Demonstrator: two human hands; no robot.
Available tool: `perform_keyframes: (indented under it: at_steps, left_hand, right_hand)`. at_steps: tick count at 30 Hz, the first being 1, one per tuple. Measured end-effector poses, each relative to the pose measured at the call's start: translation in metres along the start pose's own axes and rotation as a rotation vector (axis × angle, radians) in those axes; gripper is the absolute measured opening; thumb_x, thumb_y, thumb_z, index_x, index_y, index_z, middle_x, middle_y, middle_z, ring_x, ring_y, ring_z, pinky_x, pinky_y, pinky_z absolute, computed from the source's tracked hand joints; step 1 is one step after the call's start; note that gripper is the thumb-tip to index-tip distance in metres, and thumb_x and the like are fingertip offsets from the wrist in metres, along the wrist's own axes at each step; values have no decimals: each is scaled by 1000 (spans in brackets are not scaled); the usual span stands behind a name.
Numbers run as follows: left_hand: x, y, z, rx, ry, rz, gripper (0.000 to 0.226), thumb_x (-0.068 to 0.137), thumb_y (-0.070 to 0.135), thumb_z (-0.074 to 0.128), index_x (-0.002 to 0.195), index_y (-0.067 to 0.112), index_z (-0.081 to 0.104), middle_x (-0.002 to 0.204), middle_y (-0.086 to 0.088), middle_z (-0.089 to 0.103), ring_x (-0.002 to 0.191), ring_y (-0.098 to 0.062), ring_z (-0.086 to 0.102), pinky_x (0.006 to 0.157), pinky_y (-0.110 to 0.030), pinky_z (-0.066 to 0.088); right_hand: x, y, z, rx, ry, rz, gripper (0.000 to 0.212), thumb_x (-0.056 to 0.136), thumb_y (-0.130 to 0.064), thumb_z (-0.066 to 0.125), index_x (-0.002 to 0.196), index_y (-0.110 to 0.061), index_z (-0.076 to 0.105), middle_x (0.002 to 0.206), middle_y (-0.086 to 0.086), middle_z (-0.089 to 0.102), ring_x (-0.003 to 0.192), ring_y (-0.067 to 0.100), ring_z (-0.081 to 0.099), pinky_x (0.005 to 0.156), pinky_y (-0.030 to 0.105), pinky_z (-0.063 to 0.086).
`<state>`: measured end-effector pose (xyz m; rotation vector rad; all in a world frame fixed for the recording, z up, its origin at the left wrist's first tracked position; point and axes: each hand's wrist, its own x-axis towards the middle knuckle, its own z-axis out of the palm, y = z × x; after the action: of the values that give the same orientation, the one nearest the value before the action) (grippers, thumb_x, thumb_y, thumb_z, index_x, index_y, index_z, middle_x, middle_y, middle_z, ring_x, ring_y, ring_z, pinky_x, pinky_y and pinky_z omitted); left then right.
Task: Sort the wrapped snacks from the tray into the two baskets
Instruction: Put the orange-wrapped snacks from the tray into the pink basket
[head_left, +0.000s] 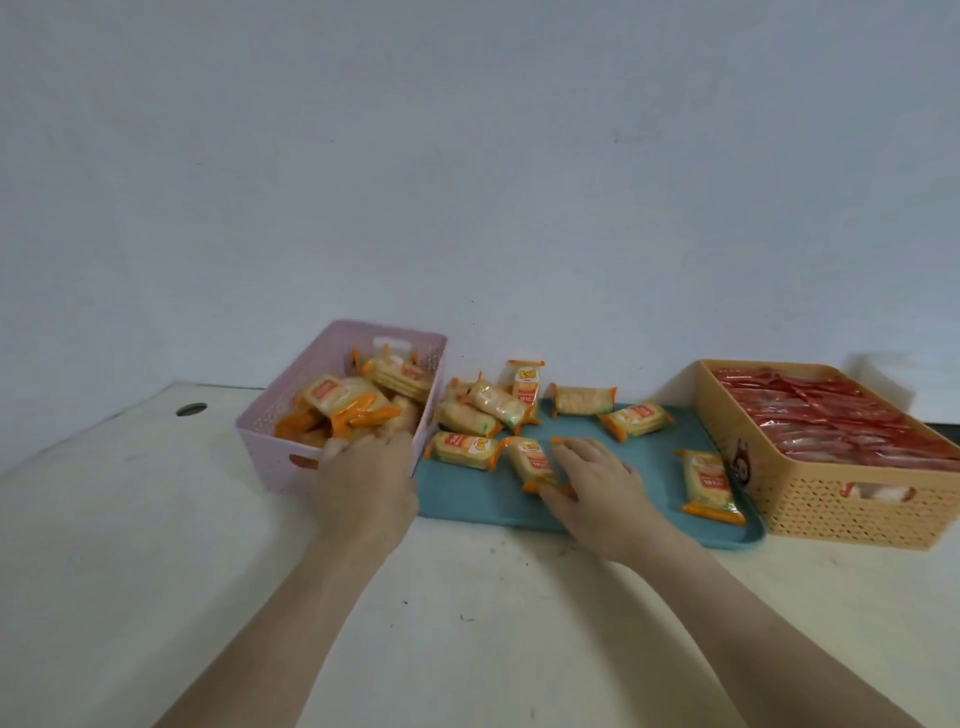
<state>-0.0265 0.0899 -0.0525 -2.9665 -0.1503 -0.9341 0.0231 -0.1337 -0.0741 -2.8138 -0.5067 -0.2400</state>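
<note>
While the pale wall (467, 156) fills the upper half of the view, the cream table (130, 545) spreads below it, with a small round hole (191, 409) near its far left edge. A teal tray (467, 499) lies flat in the middle of the table, between the two baskets. The orange basket (852, 514) stands at the tray's right end, touching or just beside it, and is packed with red packets (831, 415) lying in rows. The pink basket (270, 447) stands at the tray's left end and holds a loose heap of yellow and orange snacks (343, 400).

Both bare forearms reach in from the bottom edge. The left hand (369, 483) is at the near right corner of the pink basket, its fingers over the rim; it is blurred, so I cannot tell whether it holds anything. The right hand (597, 488) is low over the tray, thumb and forefinger pinching the two ends of a yellow packet (532, 460) that lies on the tray.

More yellow snacks are still on the tray: one flat packet (465, 449) just left of the held one, a small pile (488, 410) at the far left corner, an upright packet (525, 382) behind the pile, two packets (583, 400) along the far side, and a lone packet (709, 486) near the orange basket.
</note>
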Motion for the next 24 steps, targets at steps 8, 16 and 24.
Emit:
perform_keyframes:
  at_steps: [8, 16, 24]
  left_hand:
    - [-16, 79, -35, -177, 245, 360, 30, 56, 19, 85, 74, 22, 61, 60, 5, 60, 60, -21, 59, 60, -32, 30]
    - [-57, 133, -33, -732, 388, 855, 18, 88, 8, 53, 82, 7, 71, 77, -6, 65, 67, -26, 53, 62, -32, 46]
    - [-21, 96, -14, -961, 148, 218, 13, 77, 26, 50, 82, 27, 62, 70, 11, 58, 65, -5, 52, 58, -21, 42]
  right_hand:
    - [-5, -19, -55, 1440, -296, 211, 86, 66, -72, 68, 141, -39, 40, 138, -6, 54, 120, 27, 57, 82, 46, 58]
    - [-36, 69, -64, 1379, 171, 475, 36, 77, -36, 63, 113, -41, 62, 109, 8, 71, 99, 35, 66, 89, 58, 51]
    - [-57, 105, -73, 1240, -71, 495, 22, 91, -37, 57, 113, -36, 62, 96, 6, 75, 86, 30, 72, 81, 51, 57]
